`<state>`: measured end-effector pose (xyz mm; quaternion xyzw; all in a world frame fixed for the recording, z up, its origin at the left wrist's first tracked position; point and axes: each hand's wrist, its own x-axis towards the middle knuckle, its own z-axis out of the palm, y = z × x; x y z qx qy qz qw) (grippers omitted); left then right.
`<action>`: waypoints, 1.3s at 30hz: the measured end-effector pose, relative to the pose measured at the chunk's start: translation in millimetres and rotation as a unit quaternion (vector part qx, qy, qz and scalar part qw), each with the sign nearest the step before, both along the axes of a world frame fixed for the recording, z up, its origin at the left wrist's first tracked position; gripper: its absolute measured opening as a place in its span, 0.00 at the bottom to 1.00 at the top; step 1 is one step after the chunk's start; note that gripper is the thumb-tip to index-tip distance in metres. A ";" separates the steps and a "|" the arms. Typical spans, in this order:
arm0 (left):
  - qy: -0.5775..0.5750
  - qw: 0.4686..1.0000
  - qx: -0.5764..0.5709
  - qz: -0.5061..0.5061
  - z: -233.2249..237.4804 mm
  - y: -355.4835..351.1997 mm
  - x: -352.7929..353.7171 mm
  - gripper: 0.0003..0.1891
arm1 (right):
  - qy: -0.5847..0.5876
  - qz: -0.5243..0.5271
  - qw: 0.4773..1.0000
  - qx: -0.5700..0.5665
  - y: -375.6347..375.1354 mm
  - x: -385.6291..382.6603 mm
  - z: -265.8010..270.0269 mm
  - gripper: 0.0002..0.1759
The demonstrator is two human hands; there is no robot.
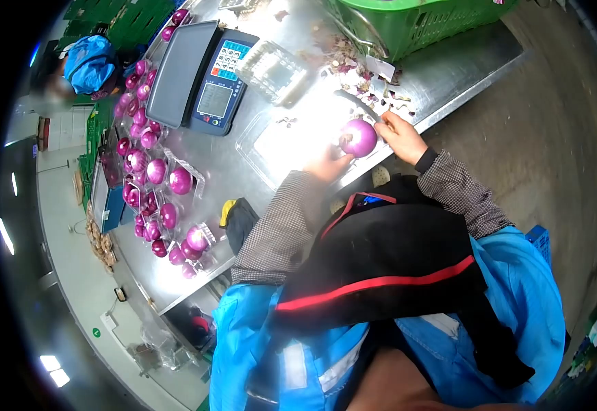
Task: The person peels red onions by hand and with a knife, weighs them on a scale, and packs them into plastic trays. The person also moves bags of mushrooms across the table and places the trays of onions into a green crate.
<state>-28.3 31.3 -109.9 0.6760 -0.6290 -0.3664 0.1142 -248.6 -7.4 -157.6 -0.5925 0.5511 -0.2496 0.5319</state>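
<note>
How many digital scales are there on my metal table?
1. The digital scale sits on the metal table, between the packed onions and a clear plastic container. Another could be hidden.

Looks glossy and smooth on the onion (360,140) near centre. Gleams as bare metal on the table (464,79), turns to plastic on the upper-right basket (427,29).
</note>
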 end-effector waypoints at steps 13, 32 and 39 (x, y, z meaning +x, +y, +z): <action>0.363 0.908 0.080 0.191 13.5 0.9 -34.9 0.39 | -0.112 0.024 0.976 0.188 -16.1 21.0 24.8 0.26; 0.710 0.683 0.044 0.167 63.2 25.3 16.0 0.48 | -0.031 0.082 0.948 -0.307 9.7 9.6 127.6 0.14; 0.690 0.708 0.049 0.141 83.0 38.7 22.1 0.41 | 0.135 0.170 0.868 -0.447 19.0 18.1 163.8 0.20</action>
